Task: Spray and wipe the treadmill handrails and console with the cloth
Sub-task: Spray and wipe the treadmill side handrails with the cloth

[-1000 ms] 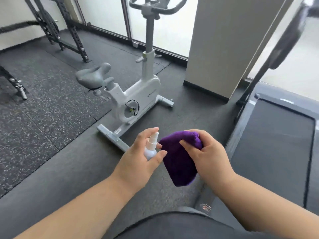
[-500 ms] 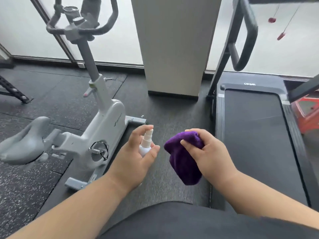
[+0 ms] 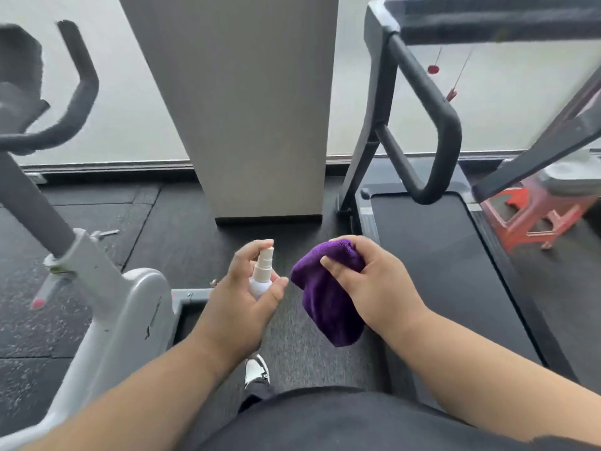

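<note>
My left hand (image 3: 242,307) grips a small white spray bottle (image 3: 261,275), nozzle up, forefinger on its top. Close to its right, my right hand (image 3: 374,288) clutches a bunched purple cloth (image 3: 328,304) that hangs down below the fist. Both hands hover over the dark floor just left of the treadmill. The treadmill's black belt (image 3: 448,265) runs ahead on the right. Its dark left handrail (image 3: 445,125) loops down above the belt, well beyond my hands. The underside of the console bar (image 3: 494,24) crosses the top right.
A white exercise bike (image 3: 123,307) stands close on the left, its black handlebars (image 3: 74,109) at upper left. A grey pillar (image 3: 253,109) rises straight ahead. A red plastic stool (image 3: 533,216) sits right of the treadmill. My shoe (image 3: 257,372) shows on the speckled rubber floor.
The view has swung right and moved forward: the treadmill handrail and console now loom larger and nearer, and the bike has slid left. My hands keep the same hold on bottle and cloth.
</note>
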Action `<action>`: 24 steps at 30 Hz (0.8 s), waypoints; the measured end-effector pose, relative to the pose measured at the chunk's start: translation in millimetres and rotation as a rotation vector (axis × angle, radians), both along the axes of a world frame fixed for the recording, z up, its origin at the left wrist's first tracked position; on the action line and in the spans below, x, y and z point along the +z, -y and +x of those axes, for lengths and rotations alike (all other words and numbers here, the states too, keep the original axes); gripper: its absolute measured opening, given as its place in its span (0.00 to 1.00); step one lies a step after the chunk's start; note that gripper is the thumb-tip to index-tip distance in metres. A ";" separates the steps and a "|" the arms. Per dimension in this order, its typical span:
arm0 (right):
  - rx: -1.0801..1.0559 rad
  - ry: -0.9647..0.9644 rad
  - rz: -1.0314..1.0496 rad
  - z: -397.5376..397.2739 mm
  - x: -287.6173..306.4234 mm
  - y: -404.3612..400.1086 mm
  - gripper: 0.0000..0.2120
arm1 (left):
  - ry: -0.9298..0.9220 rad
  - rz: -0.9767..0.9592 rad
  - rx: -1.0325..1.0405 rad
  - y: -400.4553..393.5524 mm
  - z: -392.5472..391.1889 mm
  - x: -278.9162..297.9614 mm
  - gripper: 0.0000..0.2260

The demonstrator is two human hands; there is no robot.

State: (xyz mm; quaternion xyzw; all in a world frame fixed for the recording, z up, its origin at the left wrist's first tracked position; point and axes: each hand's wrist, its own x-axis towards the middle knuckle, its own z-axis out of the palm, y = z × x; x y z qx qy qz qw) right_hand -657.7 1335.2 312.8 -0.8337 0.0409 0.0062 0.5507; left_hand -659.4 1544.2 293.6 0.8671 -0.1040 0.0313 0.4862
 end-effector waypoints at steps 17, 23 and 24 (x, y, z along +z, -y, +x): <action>-0.664 0.027 0.396 213.4 42.0 27.9 0.04 | -0.215 -0.174 -0.579 109.7 312.6 42.1 0.21; -0.439 0.208 0.494 238.4 72.3 47.6 0.12 | -0.137 -0.323 -0.524 145.7 346.8 75.8 0.19; -0.388 0.282 0.462 240.5 78.2 52.5 0.16 | -0.118 -0.362 -0.521 151.8 351.6 82.3 0.18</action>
